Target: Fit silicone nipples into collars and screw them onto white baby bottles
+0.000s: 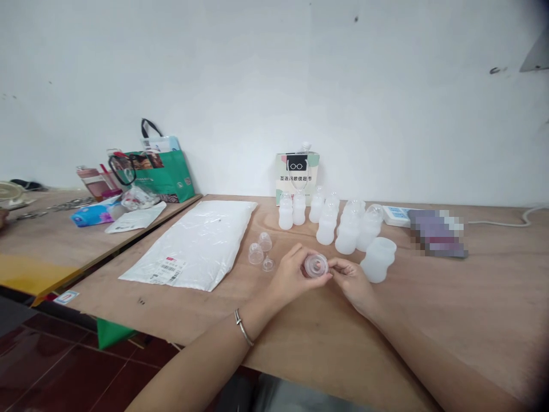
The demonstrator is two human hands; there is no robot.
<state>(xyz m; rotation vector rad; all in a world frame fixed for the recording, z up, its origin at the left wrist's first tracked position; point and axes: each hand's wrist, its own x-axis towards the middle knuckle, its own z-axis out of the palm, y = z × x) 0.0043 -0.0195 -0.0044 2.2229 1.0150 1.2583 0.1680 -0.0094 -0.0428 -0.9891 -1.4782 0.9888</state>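
My left hand (295, 273) is wrapped round a clear round bottle collar (316, 265), its opening turned towards me. The thumb and fingers of my right hand (354, 283) pinch together at the collar's right edge. What lies between those fingertips is too small to make out. Right of my hands, a frosted baby bottle (378, 260) stands without a top. To the left are two clear domed caps (256, 253) and a clear bottle nipple (268, 264). Behind, several frosted baby bottles (327, 220) stand upright with domed caps on.
A white mailing bag (193, 243) lies flat on the left of the wooden table (480, 309). A paper bag (281, 169) stands against the wall. At the right are a white box (397, 216) and a blurred-out object (437, 232). A green bag (174, 174) sits on the adjoining table.
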